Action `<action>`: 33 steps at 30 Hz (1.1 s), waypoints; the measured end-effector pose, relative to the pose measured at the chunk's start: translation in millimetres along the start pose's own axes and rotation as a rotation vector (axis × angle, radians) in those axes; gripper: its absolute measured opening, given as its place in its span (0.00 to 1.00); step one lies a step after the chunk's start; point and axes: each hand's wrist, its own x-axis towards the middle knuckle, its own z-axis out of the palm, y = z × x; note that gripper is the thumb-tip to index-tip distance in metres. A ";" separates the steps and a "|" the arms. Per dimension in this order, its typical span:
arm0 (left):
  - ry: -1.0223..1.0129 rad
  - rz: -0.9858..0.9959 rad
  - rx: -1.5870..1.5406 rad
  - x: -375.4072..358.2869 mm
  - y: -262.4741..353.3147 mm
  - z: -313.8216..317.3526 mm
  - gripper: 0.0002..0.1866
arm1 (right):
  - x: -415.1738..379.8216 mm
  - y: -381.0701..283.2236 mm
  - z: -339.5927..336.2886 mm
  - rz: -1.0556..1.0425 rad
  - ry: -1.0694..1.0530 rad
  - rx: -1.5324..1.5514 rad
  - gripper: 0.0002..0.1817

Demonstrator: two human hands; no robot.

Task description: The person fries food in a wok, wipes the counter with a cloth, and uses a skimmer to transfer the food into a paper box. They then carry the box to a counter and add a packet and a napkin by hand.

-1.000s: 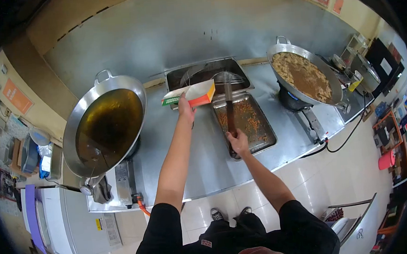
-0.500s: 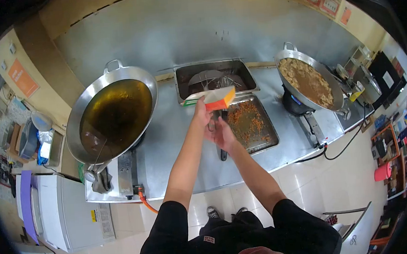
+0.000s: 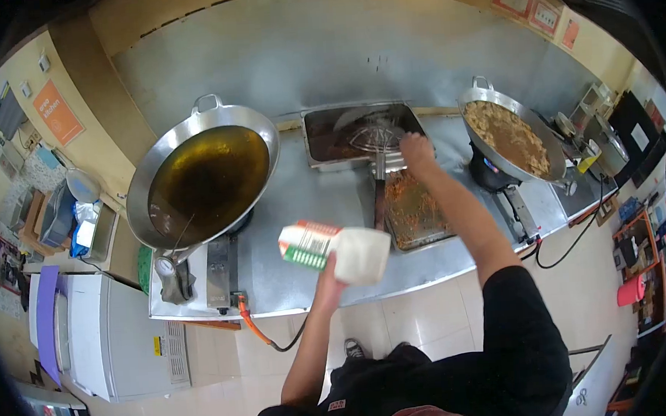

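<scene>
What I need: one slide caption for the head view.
Left hand holds a white card box with orange-and-green print; right hand near a deep, rectangular metal pan.

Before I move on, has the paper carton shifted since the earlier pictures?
Yes. The carton, in the left hand, has come toward the person, away from the rear tray and nearer the front edge of the counter.
</scene>
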 end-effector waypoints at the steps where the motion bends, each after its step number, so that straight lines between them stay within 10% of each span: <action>1: 0.046 -0.024 -0.013 -26.8 -7.0 -11.6 0.32 | -7.9 13.3 -24.4 -0.049 0.014 -0.025 0.10; 19: 0.137 0.061 -0.026 -88.2 -50.5 -55.0 0.32 | -129.2 314.8 -142.9 0.152 0.065 0.213 0.14; 28: 0.197 0.108 -0.062 -81.0 -92.4 -1.1 0.32 | -132.2 431.0 1.3 0.513 0.204 0.186 0.11; 33: 0.254 0.092 -0.040 -100.9 -116.6 19.5 0.29 | -108.3 474.1 78.2 0.395 -0.055 0.203 0.13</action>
